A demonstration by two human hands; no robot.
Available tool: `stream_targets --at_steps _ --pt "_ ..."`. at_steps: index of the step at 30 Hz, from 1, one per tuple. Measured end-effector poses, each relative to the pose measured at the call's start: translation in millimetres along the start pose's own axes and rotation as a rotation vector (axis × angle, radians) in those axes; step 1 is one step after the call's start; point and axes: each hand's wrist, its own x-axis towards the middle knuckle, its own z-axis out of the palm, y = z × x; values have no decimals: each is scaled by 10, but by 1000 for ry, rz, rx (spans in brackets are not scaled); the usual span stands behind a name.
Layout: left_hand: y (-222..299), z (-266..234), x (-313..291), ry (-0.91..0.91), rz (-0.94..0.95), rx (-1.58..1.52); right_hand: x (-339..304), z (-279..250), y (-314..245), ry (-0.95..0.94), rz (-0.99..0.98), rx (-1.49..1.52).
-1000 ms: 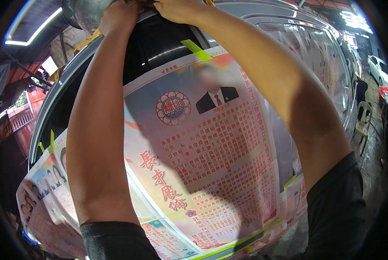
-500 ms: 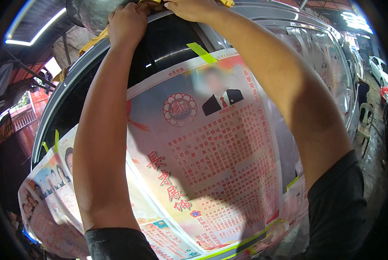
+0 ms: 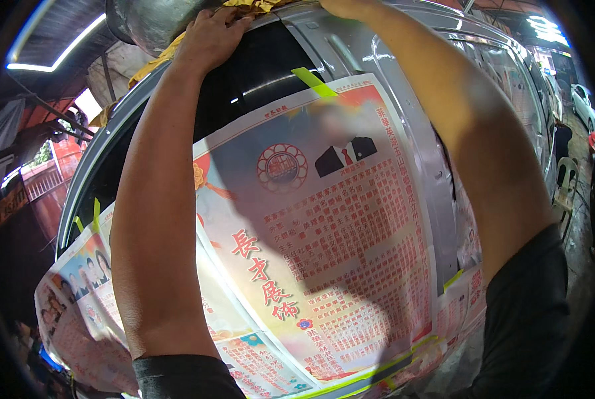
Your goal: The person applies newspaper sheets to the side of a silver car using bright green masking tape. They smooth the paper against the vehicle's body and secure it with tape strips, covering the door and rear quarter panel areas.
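At the top, my left hand (image 3: pixel 219 33) reaches the upper edge of the vehicle's dark window (image 3: pixel 244 73), its fingers stretched out and apart against the frame. Crumpled yellow sheet material (image 3: pixel 261 6) lies along the roof edge just beyond those fingers; whether it is cloth or paper I cannot tell. My right hand (image 3: pixel 352 6) is farther right on the roof edge, cut off by the picture's top, so its fingers are hidden. Between my forearms a printed newspaper sheet (image 3: pixel 237 206) covers the lower glass, with a bright yellow-green tape strip (image 3: pixel 314 82) at its top.
The grey vehicle body (image 3: pixel 350 56) curves away to the right, with more paper on its far windows. A large rounded metal piece (image 3: pixel 154 23) hangs over the upper left. More taped newspaper (image 3: pixel 88 286) is at lower left. A chair (image 3: pixel 565 183) and white car (image 3: pixel 583 106) stand at right.
My right hand has moved right along the roof edge, away from my left hand, and partly out of view. The left hand's fingers have stretched out to the right. The view has shifted slightly.
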Motion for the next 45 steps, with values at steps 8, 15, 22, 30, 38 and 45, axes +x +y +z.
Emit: stream_targets --at_steps 8,15,22,30,38,45 --pt "-280 -197 -96 -113 -54 -272 -294 33 412 -159 -427 -461" --pt "-318 -21 -105 111 221 -60 -1166 -534 0 -145 -224 4" --pt "-306 28 105 -30 274 -94 -1831 -742 -382 -36 -298 10" --pt "-267 -424 197 -150 249 267 -2876 -1059 -804 19 -552 265" --pt "19 -251 217 -158 -200 241 -3284 -1112 -986 45 -588 496" --pt "-164 -134 250 68 -413 186 -3679 -1174 -1186 -175 -619 638"
